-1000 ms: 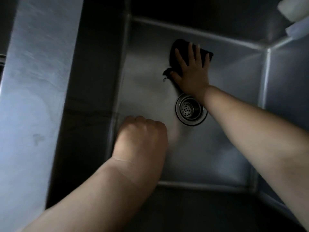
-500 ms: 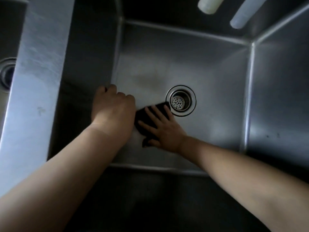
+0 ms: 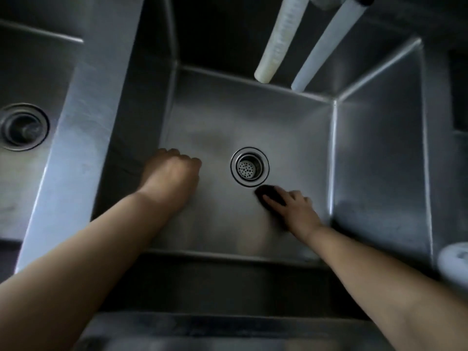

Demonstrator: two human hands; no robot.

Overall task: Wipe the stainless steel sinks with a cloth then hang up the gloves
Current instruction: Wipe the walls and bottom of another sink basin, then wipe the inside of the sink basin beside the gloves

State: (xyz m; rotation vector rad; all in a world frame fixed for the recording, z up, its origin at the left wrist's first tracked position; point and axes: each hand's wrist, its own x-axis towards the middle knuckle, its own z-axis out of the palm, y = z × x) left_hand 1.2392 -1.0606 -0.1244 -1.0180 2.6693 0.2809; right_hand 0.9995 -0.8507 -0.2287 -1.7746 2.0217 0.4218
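I look down into a deep stainless steel sink [image 3: 291, 127] with a round strainer drain [image 3: 249, 167] in its floor. My right hand [image 3: 293, 207] lies flat with straight fingers on a dark cloth [image 3: 267, 192], pressing it to the sink floor just below and right of the drain. Most of the cloth is hidden under the fingers. My left hand [image 3: 172, 178] is curled into a fist holding nothing, its knuckles resting on the sink floor near the left wall. No gloves are in view.
A second sink [image 3: 38, 79] with its own drain [image 3: 24, 126] lies to the left, across a flat steel divider [image 3: 83, 127]. Two pale hoses [image 3: 281, 39] [image 3: 326, 44] hang over the back wall. A white round object [image 3: 453, 264] sits on the right rim.
My right hand has slid the cloth rightward along the sink floor, from beside my left fist to below and right of the drain. My left fist has stayed by the left wall.
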